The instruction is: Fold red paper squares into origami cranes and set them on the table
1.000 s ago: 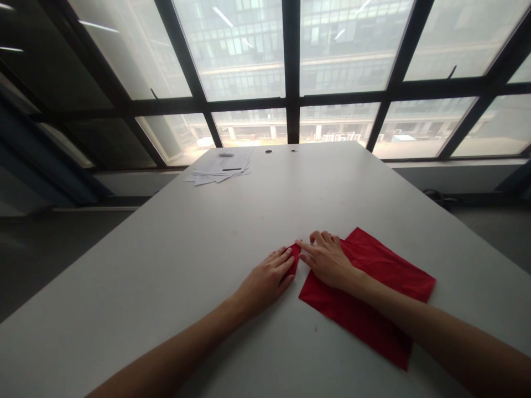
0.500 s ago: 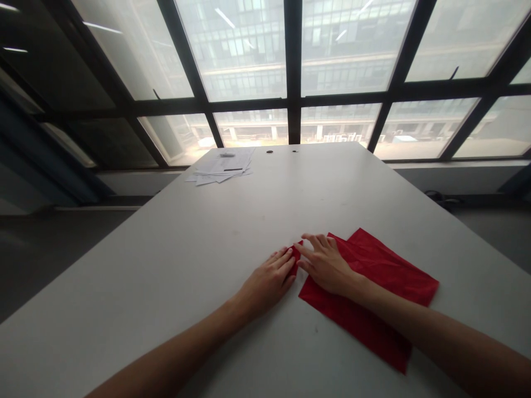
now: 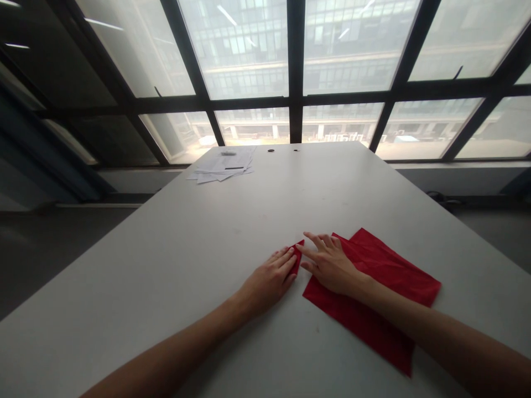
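Note:
My left hand [image 3: 269, 276] lies flat on a small folded piece of red paper [image 3: 297, 258], its fingers stretched over it and covering most of it. Only the right edge and a pointed top corner of the piece show. Close to that edge is my right hand [image 3: 329, 264], fingers spread, the index fingertip at the small piece or just beside it; I cannot tell if they touch. Larger red sheets [image 3: 385, 265], creased and overlapping, lie under my right hand and forearm, which hide part of them.
White papers [image 3: 224, 166] with a dark pen-like strip [image 3: 234, 168] on them lie at the far left of the white table [image 3: 166, 265]. Two small round holes are near its far edge. Dark-framed windows [image 3: 295, 72] stand behind.
My right hand has shifted very slightly to the right, and a little more of the small red piece's edge shows. My left hand keeps its place on it.

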The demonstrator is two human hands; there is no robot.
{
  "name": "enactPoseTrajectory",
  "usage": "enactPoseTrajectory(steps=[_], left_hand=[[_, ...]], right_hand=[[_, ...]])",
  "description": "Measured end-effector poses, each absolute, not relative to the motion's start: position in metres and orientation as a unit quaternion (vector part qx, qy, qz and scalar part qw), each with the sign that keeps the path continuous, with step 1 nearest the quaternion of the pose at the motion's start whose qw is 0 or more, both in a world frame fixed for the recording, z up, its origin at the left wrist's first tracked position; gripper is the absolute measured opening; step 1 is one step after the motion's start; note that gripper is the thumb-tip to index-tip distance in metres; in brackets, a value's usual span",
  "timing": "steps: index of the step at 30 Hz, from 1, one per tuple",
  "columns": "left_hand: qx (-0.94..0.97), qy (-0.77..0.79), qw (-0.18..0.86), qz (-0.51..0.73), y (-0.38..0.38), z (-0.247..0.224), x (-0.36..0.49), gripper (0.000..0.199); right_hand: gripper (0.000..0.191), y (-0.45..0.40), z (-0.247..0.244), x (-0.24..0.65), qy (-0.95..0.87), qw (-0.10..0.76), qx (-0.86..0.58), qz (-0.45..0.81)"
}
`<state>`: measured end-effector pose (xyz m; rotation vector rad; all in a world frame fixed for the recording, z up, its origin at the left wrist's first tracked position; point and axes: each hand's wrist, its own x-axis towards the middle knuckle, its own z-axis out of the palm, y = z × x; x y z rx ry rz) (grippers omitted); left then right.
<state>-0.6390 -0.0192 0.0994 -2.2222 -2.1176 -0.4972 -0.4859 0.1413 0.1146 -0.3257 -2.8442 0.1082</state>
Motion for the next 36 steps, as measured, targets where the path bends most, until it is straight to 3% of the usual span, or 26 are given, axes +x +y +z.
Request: enactPoseTrajectory(steps=[17,36], left_hand=[[-0.703,-0.707,0.037,-0.071,-0.025,0.109,-0.633,0.069],[-0.677,-0.735,-0.045,0.0,-0.103,0.12,-0.655,0.082]], right_hand=[[0.052,0.143,0.108,-0.489,-0.989,0.122,-0.086,0.003],[0.051,0.143,0.106,-0.491,-0.989,0.121,-0.078,0.024]])
